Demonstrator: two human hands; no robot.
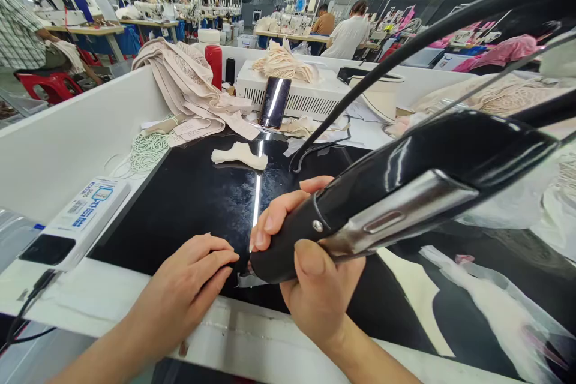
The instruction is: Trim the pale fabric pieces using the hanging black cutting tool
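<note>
My right hand (317,288) is wrapped round a black handheld tool (396,174) with a long silver squeeze lever, its thumb beside the lever and its fingers round the front end. A thick black cable (382,69) runs near the tool. The tool's nose points down and left at the black work surface (180,204). Close to that nose, my left hand (189,279) has its fingers bent and pressed together; whatever lies under the fingertips is hidden. A small pale fabric piece (240,156) lies beyond both hands.
Pale fabric strips (193,90) are heaped at the back left, by a red thread cone (213,66). A phone (275,102) leans on a white vented box (306,96). A white device (78,216) sits at left, cream fabric (416,294) at right. Co-workers sit at distant tables.
</note>
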